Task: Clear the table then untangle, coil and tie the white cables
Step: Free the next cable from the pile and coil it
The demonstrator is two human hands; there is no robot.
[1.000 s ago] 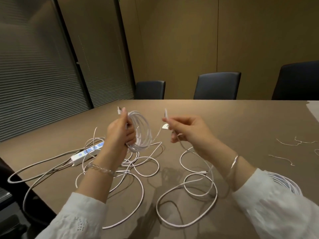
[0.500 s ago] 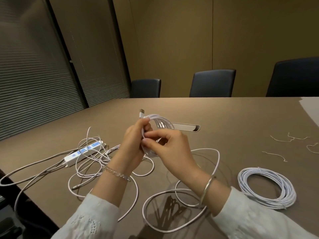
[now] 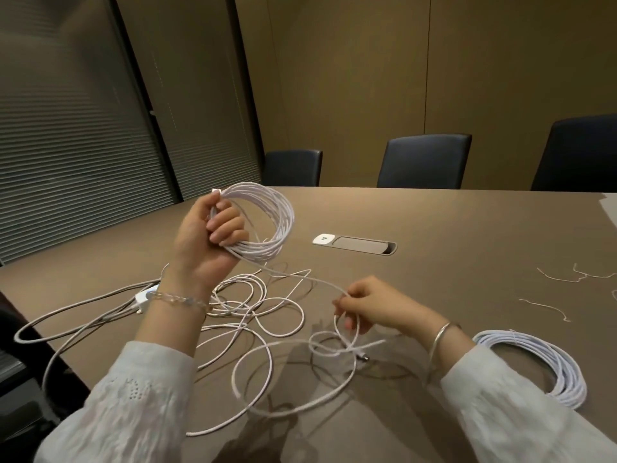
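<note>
My left hand (image 3: pixel 208 242) is raised above the brown table (image 3: pixel 450 262) and grips a half-wound coil of white cable (image 3: pixel 267 222). A loose strand runs from that coil down to my right hand (image 3: pixel 370 304), which pinches it low over the table. Below and between my hands the rest of the white cable (image 3: pixel 267 329) lies in tangled loops, with a plug end (image 3: pixel 362 356) near my right wrist. A finished white coil (image 3: pixel 541 365) lies flat at the right, partly behind my right sleeve.
A white power strip (image 3: pixel 143 297) with grey leads lies left, behind my left wrist. A socket hatch (image 3: pixel 355 243) is set in the table's middle. Several thin white ties (image 3: pixel 564 279) lie at the far right. Dark chairs (image 3: pixel 424 162) stand behind the table.
My hands were together at the coil; my right hand has moved down and right along the loose strand. My left hand has lifted the coil, which now has more turns.
</note>
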